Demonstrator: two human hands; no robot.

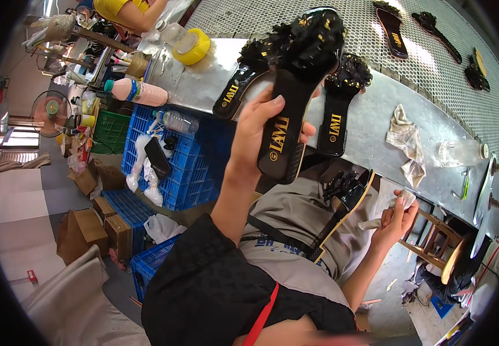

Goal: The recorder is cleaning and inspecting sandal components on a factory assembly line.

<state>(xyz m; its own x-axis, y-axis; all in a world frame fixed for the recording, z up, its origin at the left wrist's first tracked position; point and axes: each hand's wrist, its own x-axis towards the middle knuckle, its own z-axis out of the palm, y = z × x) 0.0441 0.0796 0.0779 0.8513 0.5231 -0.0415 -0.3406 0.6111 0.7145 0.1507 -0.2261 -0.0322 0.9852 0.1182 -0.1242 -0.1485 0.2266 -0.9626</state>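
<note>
The left hand (255, 135) grips one black sandal (295, 86), fingers closed around it; the right hand (396, 216), at four o'clock, clutches a cloth (402, 199). Wiping seems unfinished: another sandal (341, 199) waits on the lap.

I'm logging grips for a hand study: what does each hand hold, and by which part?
The left hand holds a black sandal up by the heel half of its sole, fingers wrapped over the edge. The right hand pinches a small white cloth at its bunched end.
</note>
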